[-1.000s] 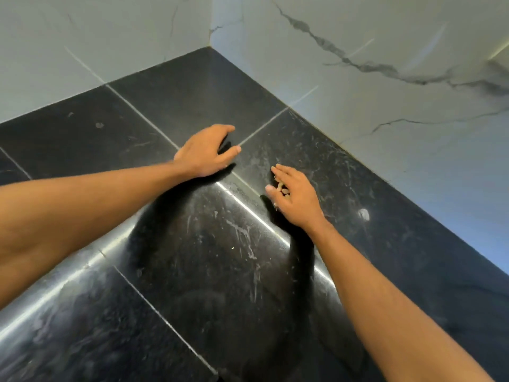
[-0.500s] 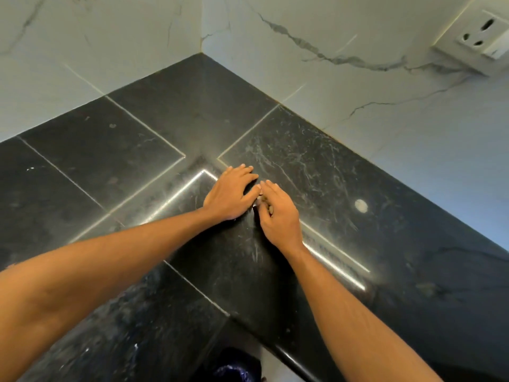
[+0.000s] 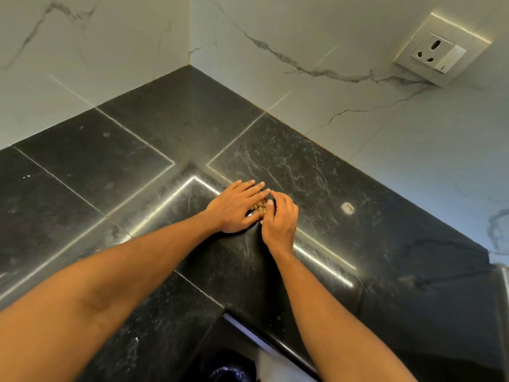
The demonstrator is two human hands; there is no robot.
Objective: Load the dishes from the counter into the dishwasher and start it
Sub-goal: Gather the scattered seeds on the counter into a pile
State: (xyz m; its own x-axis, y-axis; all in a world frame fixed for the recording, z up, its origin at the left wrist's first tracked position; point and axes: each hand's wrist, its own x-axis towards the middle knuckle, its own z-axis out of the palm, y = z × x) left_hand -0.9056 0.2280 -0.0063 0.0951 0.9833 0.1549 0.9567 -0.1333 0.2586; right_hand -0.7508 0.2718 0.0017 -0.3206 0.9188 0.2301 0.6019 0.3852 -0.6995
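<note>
Left wall (image 3: 82, 51): white marble-look tile with grey veins, meets the right wall (image 3: 303, 37) in a corner at top centre. Black stone counter (image 3: 96, 161) fills the middle and lower view, wrapping the corner in an L, with pale seams between slabs and bright light streaks on its surface. Its front edge runs along the bottom right.

Left forearm comes in from bottom left. Left hand (image 3: 235, 206) lies flat on the counter near the inner corner, palm down, fingers straight and together, pointing right, its inner side against a small pile of brown bits (image 3: 259, 206). The bits sit on the counter between both hands; too small to tell what they are.

Below the counter edge, bottom centre: a bin (image 3: 214, 354) with a dark blue bag (image 3: 231, 370). The inside is dark, so cannot tell the contents.

Right hand (image 3: 279, 220) is just right of the pile, knuckles up, fingers curled in round the bits, its index fingertip touching a left-hand fingertip. Right forearm comes in from bottom right.

Right of the hands, well apart: a small white spot (image 3: 347, 208) on the counter. On the right wall, top right: a cream socket (image 3: 440, 52) with three pin holes and a white switch (image 3: 450, 60) beside them. Nothing is plugged in.
</note>
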